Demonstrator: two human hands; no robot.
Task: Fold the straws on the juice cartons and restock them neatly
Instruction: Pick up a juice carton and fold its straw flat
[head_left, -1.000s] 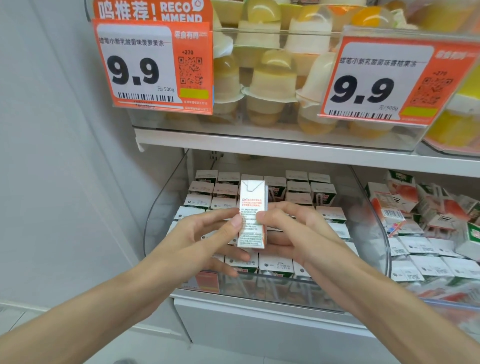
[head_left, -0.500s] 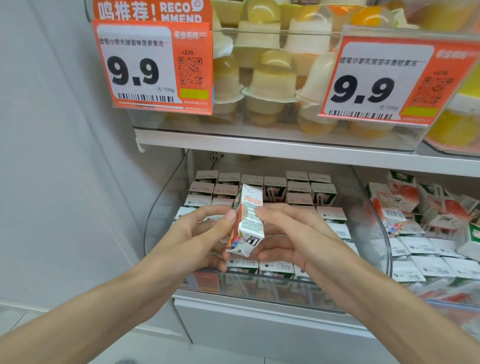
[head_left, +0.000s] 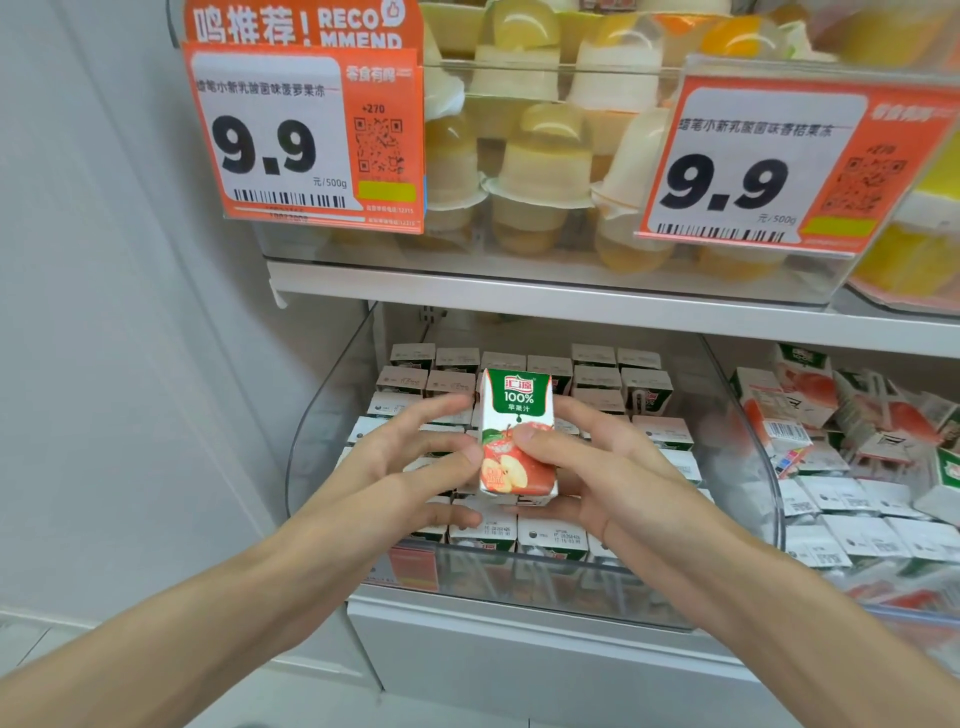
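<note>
A plain pale wall (head_left: 114, 338) stood left of a white shelf (head_left: 519, 299) under soft, even light. An orange price tag (head_left: 306, 140) hung above; pale floor (head_left: 36, 649) showed below.

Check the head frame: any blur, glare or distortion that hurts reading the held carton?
Head view: front print of the held carton is sharp and evenly lit, no hard shadows; the left hand looks slightly soft at the fingers; the wide-angle lens skews the right price tag and slopes the shelf edge; the clear bin front wall carries hazy reflections.
</note>
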